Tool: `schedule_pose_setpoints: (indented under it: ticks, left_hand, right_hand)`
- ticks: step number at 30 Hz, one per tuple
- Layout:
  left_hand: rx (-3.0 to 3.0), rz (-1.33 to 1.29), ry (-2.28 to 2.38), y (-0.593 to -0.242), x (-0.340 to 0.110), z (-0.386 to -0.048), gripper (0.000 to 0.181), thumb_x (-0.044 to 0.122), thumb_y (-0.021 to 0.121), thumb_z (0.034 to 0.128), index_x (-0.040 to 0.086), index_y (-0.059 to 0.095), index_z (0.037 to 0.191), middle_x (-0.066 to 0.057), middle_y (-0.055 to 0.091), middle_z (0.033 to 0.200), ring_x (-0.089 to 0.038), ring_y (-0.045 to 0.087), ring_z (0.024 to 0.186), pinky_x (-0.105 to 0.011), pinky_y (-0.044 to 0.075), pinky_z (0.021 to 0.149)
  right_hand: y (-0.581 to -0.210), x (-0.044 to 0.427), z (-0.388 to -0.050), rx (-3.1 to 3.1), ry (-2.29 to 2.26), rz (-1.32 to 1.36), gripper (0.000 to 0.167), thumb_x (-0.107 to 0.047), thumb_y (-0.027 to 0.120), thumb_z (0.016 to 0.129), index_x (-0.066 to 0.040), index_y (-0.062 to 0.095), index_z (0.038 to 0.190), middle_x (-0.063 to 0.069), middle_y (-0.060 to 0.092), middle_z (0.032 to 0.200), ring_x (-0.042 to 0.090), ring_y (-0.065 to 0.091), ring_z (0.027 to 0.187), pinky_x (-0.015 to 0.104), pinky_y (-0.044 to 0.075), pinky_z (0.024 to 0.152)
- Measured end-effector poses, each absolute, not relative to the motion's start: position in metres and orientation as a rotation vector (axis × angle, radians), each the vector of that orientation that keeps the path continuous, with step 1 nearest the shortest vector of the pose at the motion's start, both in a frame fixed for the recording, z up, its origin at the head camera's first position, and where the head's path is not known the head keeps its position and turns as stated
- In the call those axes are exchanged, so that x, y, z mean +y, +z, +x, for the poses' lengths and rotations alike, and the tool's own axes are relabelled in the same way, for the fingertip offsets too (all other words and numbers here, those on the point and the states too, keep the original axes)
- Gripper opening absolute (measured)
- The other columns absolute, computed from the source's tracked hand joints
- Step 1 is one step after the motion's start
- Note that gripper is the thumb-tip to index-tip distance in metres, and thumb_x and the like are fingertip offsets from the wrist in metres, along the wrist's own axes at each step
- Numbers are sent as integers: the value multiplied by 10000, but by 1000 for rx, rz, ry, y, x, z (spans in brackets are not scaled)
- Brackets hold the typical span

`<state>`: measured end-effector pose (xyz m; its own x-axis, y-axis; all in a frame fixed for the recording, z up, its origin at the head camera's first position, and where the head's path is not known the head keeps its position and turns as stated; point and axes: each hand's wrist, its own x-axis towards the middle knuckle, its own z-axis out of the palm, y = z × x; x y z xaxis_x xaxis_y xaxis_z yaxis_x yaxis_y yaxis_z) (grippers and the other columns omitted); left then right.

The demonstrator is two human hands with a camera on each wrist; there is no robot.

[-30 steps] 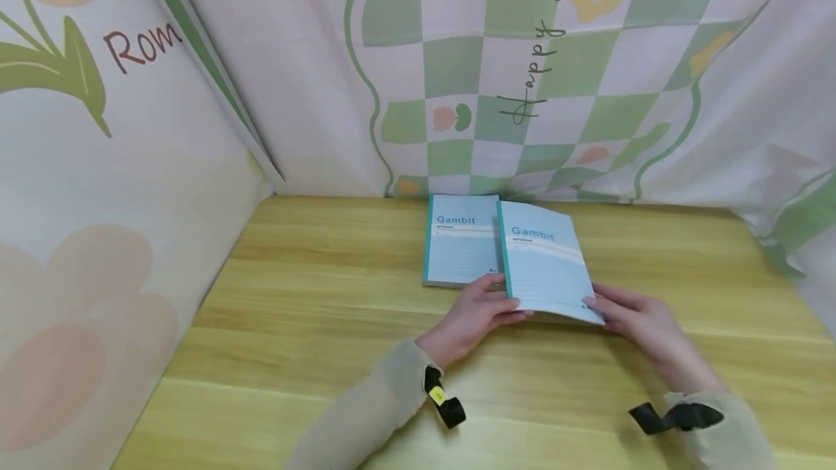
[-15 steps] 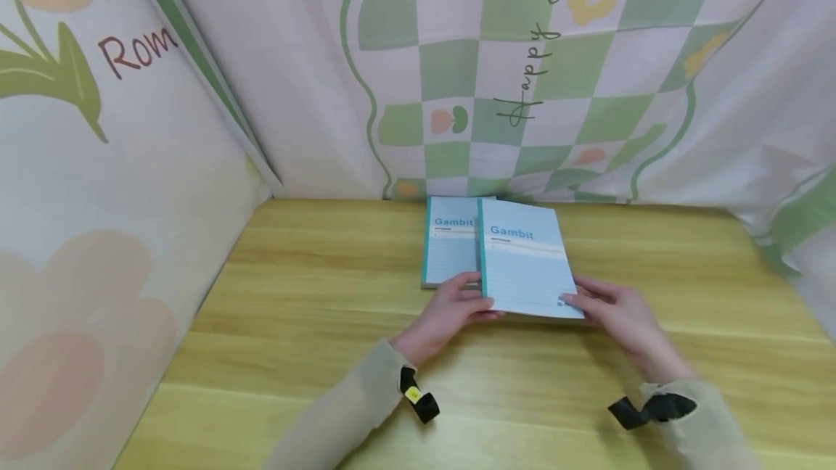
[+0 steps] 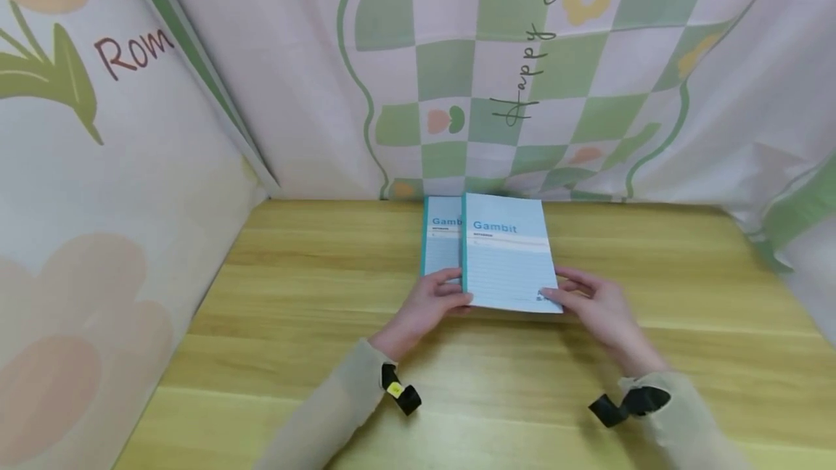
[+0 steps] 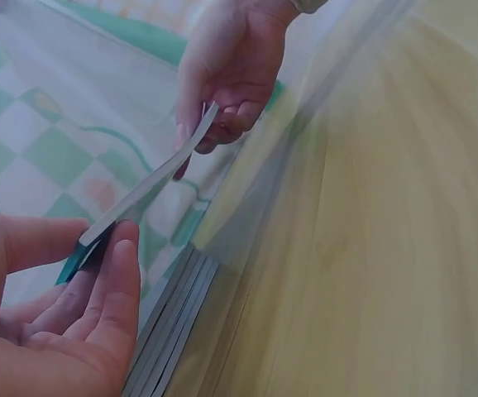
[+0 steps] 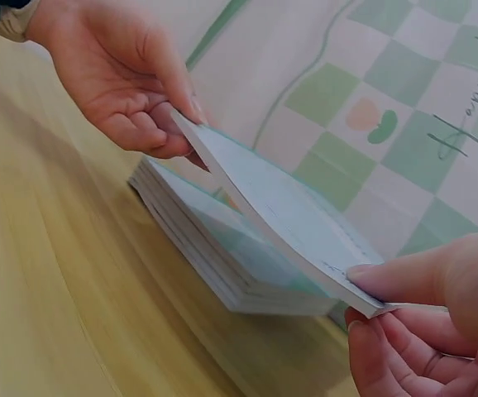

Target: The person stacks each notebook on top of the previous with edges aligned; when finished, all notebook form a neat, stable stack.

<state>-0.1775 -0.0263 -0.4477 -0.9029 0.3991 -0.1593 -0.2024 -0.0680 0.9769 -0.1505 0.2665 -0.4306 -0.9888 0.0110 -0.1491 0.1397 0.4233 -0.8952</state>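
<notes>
A light blue "Gambit" notebook (image 3: 509, 260) with a teal spine is held off the table by both hands. The left hand (image 3: 421, 307) pinches its near left corner, thumb on the cover and fingers beneath. At the near right corner, the right hand (image 3: 601, 307) pinches it the same way. Below and to the left lies a stack of like notebooks (image 3: 442, 252), partly covered by the held one. In the right wrist view the stack (image 5: 202, 248) shows several layers, with a gap between it and the held notebook (image 5: 280, 207).
The wooden table (image 3: 294, 325) carries the stack close to its back edge. Behind it hangs a green and white checked curtain (image 3: 496, 78). A white flowered curtain (image 3: 98, 238) borders the left side. Black straps (image 3: 401, 390) hang at both wrists.
Both hands have carried the held notebook to the left, so it now overlaps more of the stack. Its cover looks straighter than a second ago.
</notes>
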Motion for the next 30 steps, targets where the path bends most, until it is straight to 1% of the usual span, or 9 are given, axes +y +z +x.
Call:
schedule_pose_setpoints:
  ticks: [4,7,12,18,26,30]
  left_hand:
    - [1951,203,1924,-446,-39,-180,593,139,729,959,6,485,1483,-96,699,1160,-239,686,1048,-379,518,1000]
    - [2045,204,1877,-446,-46,-183,586,185,758,940,36,533,1460,-65,704,1151,-218,647,1109,-397,509,1009]
    - [2115,201,1866,-444,-58,-186,575,215,785,919,66,573,1433,-42,697,1134,-210,642,1098,-399,513,999]
    - [2157,195,1890,-440,-68,-193,531,198,794,913,46,607,1386,-61,682,1129,-214,652,1057,-381,532,962]
    - [2233,155,1916,-437,-74,-204,478,115,803,893,27,648,1336,-73,698,1092,-222,659,1029,-334,554,924]
    - [2254,127,1919,-440,-76,-209,458,78,795,892,24,653,1323,-82,701,1096,-228,661,1029,-323,560,908]
  right_hand:
    - [-429,256,-153,2551,-1636,122,776,-430,774,911,-25,476,1502,168,611,1195,112,643,941,255,573,770]
    - [-427,249,-155,2524,-1664,117,781,-440,769,912,-41,466,1511,166,595,1204,146,639,965,261,573,800]
    - [-422,238,-161,2510,-1687,101,774,-454,769,908,-60,478,1508,155,598,1186,194,632,975,294,579,816]
    - [-421,227,-172,2491,-1738,78,741,-418,778,911,-62,498,1497,167,619,1155,206,625,968,323,582,834]
    - [-427,216,-190,2483,-1757,107,700,-402,785,909,-72,532,1473,160,625,1138,223,615,965,332,580,849]
    - [-430,210,-196,2473,-1779,99,680,-356,793,911,-63,534,1467,157,625,1117,211,620,919,333,581,821]
